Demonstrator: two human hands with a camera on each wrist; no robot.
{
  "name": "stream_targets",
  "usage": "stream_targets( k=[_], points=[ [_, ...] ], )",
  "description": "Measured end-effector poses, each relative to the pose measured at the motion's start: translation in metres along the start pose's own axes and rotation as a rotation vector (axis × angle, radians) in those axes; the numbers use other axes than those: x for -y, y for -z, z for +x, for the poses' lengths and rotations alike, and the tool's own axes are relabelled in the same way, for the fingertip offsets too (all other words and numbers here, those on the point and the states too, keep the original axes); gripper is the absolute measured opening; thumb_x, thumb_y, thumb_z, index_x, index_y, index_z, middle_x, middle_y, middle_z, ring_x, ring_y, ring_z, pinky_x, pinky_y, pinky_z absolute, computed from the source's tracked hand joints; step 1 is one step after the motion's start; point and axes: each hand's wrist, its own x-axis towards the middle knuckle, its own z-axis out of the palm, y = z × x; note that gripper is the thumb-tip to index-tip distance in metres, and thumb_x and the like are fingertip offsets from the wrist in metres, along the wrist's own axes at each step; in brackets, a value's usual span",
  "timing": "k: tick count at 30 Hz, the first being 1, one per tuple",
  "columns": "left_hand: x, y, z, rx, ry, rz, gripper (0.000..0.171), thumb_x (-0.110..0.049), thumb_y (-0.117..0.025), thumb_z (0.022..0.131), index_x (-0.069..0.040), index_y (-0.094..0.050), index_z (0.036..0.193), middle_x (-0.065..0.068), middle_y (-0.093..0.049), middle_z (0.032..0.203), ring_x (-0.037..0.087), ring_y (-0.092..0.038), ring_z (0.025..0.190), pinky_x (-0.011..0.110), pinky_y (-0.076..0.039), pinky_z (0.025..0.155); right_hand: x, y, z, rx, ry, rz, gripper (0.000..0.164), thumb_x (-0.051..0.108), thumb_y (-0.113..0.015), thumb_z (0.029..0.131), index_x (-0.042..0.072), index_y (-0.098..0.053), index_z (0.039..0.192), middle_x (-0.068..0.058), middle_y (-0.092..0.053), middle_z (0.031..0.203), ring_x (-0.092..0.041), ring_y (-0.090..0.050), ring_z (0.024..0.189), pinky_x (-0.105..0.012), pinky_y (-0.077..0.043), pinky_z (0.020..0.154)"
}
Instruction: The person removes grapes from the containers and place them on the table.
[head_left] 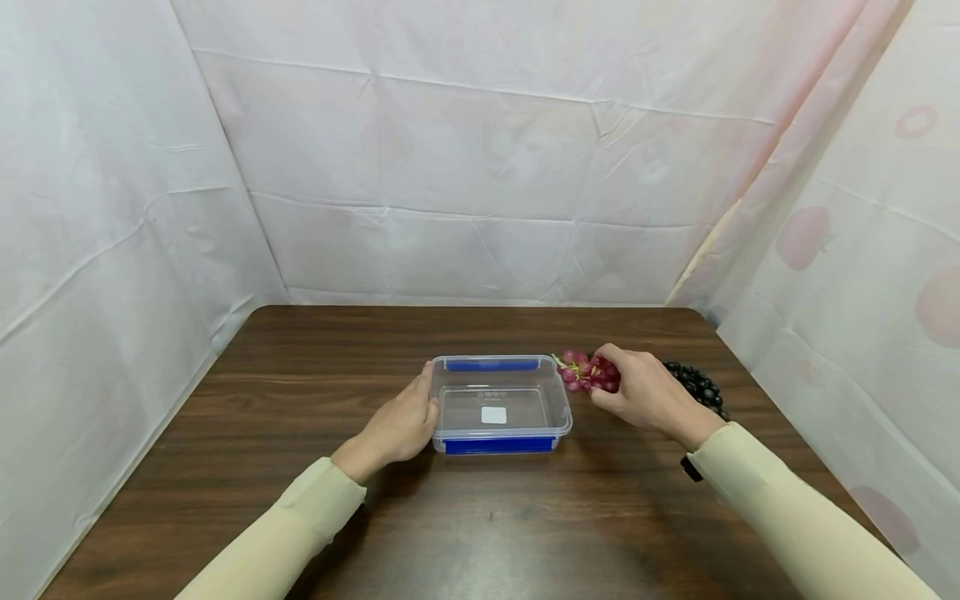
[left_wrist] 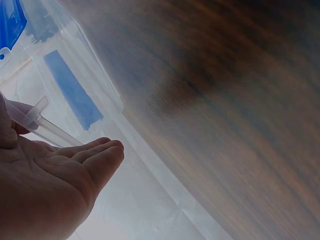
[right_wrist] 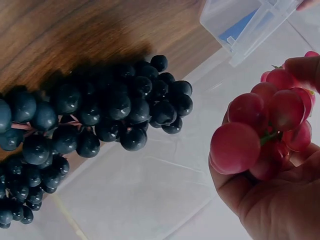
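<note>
A clear plastic food container (head_left: 495,432) with blue strips along its long sides stands without a lid on the table. My left hand (head_left: 401,418) rests along its left wall, fingers straight; in the left wrist view the left hand (left_wrist: 55,180) lies beside the clear rim. To the container's right, my right hand (head_left: 645,392) grips a bunch of red grapes (head_left: 574,372), whose green stem points left. Close up, the red grapes (right_wrist: 250,112) sit between thumb and fingers of the right hand (right_wrist: 285,210). The palm partly hides the bunch.
Black grapes (head_left: 697,385) lie on the table to the right, partly behind my right hand; up close the black grapes (right_wrist: 120,107) form a long cluster. The brown wooden table (head_left: 330,342) ends at pale fabric walls (head_left: 480,167) at the back and sides.
</note>
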Motion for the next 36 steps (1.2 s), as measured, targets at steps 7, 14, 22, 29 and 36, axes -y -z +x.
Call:
stream_targets(
  k=[7, 14, 22, 29, 36],
  points=[
    [0.000, 0.000, -0.001, 0.001, 0.004, 0.006, 0.069, -0.026, -0.036, 0.109, 0.004, -0.005, 0.163, 0.024, -0.022, 0.165, 0.035, -0.031, 0.150, 0.051, -0.031, 0.120, -0.005, -0.002, -0.005, 0.008, -0.014, -0.012, 0.032, 0.018, -0.073, 0.086, 0.011, -0.064, 0.116, 0.004, -0.061, 0.076, -0.010, -0.051, 0.056, -0.028, -0.045, 0.049],
    [-0.001, 0.001, 0.000, 0.001, 0.003, 0.004, 0.068, -0.027, -0.035, 0.109, 0.004, -0.005, 0.162, 0.024, -0.023, 0.165, 0.036, -0.031, 0.150, 0.051, -0.031, 0.120, -0.007, -0.001, -0.005, 0.005, -0.024, -0.011, 0.031, 0.018, -0.073, 0.086, 0.011, -0.063, 0.115, 0.004, -0.061, 0.075, -0.010, -0.051, 0.056, -0.028, -0.045, 0.048],
    [0.000, 0.000, 0.000, 0.009, -0.002, -0.004, 0.069, -0.025, -0.036, 0.110, 0.003, -0.003, 0.162, 0.024, -0.020, 0.166, 0.036, -0.029, 0.151, 0.051, -0.030, 0.121, -0.011, -0.003, -0.010, 0.018, -0.052, -0.025, 0.031, 0.019, -0.073, 0.087, 0.009, -0.063, 0.114, 0.004, -0.059, 0.072, -0.011, -0.049, 0.055, -0.029, -0.043, 0.049],
    [0.000, 0.001, 0.000, 0.009, 0.001, -0.005, 0.069, -0.025, -0.037, 0.109, 0.003, -0.003, 0.163, 0.024, -0.021, 0.166, 0.035, -0.029, 0.151, 0.051, -0.030, 0.121, -0.014, -0.005, -0.014, 0.012, -0.060, -0.051, 0.038, 0.017, -0.074, 0.086, 0.003, -0.063, 0.119, 0.003, -0.060, 0.072, -0.011, -0.049, 0.055, -0.028, -0.042, 0.049],
    [0.000, 0.000, 0.000, 0.011, 0.008, -0.001, 0.069, -0.026, -0.035, 0.109, 0.003, -0.004, 0.163, 0.024, -0.021, 0.166, 0.035, -0.029, 0.151, 0.051, -0.029, 0.121, -0.016, -0.007, -0.018, 0.040, -0.098, -0.058, 0.042, 0.018, -0.072, 0.087, 0.001, -0.061, 0.124, 0.002, -0.057, 0.068, -0.011, -0.046, 0.052, -0.028, -0.037, 0.046]
  ],
)
